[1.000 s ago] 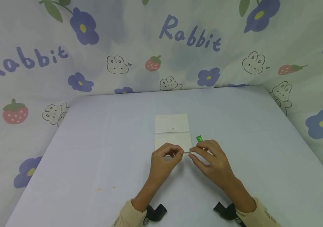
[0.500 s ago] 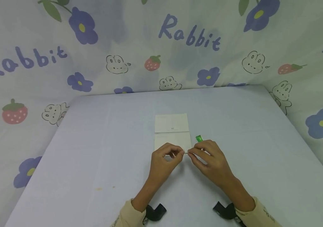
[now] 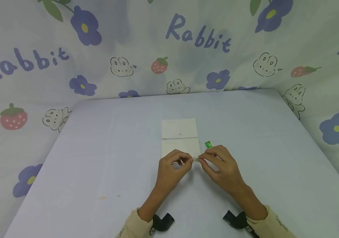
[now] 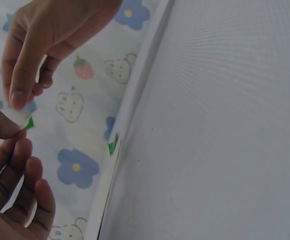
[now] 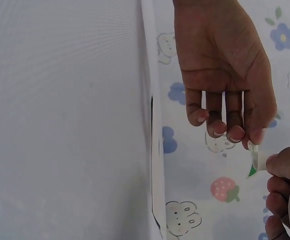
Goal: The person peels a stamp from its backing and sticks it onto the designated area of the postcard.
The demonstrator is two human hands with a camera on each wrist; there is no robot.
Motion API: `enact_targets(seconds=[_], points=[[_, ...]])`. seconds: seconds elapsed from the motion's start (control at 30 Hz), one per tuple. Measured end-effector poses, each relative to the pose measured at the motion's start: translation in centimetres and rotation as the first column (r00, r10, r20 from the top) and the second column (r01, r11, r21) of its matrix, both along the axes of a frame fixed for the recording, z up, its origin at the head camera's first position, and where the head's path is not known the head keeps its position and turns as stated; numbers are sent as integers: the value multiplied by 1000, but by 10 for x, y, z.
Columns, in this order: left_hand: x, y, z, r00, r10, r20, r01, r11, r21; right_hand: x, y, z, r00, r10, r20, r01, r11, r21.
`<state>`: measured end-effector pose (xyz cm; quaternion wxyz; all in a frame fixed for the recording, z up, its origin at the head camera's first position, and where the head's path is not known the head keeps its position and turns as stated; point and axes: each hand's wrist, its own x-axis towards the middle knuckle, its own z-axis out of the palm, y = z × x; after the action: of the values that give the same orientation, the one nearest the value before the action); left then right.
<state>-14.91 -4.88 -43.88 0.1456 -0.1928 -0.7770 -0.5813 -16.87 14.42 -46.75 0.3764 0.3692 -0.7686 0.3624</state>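
Observation:
Both hands meet over the near edge of an open white booklet (image 3: 179, 129). Between their fingertips is a small sticker (image 5: 262, 161), mostly white with a green corner; a white layer curls up from it in the right wrist view. My left hand (image 3: 172, 169) pinches one side of it between thumb and index finger. On the opposite side, my right hand (image 3: 224, 170) pinches it the same way, its other fingers loosely bent. A second green sticker (image 3: 208, 144) lies on the table just right of the booklet, beyond the right hand.
A white cloth covers the table (image 3: 113, 148), with faint yellowish stains (image 3: 102, 198) at the front left. Behind hangs a curtain (image 3: 139, 39) printed with rabbits, flowers and strawberries. Black wrist devices (image 3: 163, 222) sit at both cuffs.
The fingertips stay together over the booklet. The right fingers have shifted slightly, and more of the sticker, with a greenish tint, shows between the hands.

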Motion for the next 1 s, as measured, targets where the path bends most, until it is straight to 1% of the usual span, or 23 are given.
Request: enact_targets(seconds=[0.1, 0.23, 0.37, 0.47, 0.6, 0.7, 0.83, 1.0], points=[[0, 0, -1, 1000, 5, -4, -5, 1000, -9, 0, 0, 0, 1000, -6, 28, 6, 1000, -17], [-1, 0, -4, 999, 0, -33, -1, 1000, -16, -1, 1, 0, 998, 0, 68, 3, 999, -46], [-3, 0, -6, 1000, -7, -29, 6, 1000, -22, 0, 1, 1, 995, 0, 99, 6, 998, -65], [-6, -1, -15, 1000, -2, -20, 1, 999, -36, 0, 1, 2, 994, 0, 107, 8, 997, -75], [-12, -2, -32, 1000, -2, -23, 1, 999, -48, -1, 2, 1, 994, 6, 108, 5, 996, -93], [-13, -4, -38, 1000, -12, -25, 11, 999, -48, -1, 2, 0, 994, 13, 108, -2, 994, -108], [-13, -5, -40, 999, -27, -26, 26, 999, -40, -1, 3, -3, 993, 20, 118, -6, 992, -123], [-13, -5, -41, 1000, -26, -14, 26, 999, -46, -1, 4, -3, 992, 9, 129, 7, 992, -127]])
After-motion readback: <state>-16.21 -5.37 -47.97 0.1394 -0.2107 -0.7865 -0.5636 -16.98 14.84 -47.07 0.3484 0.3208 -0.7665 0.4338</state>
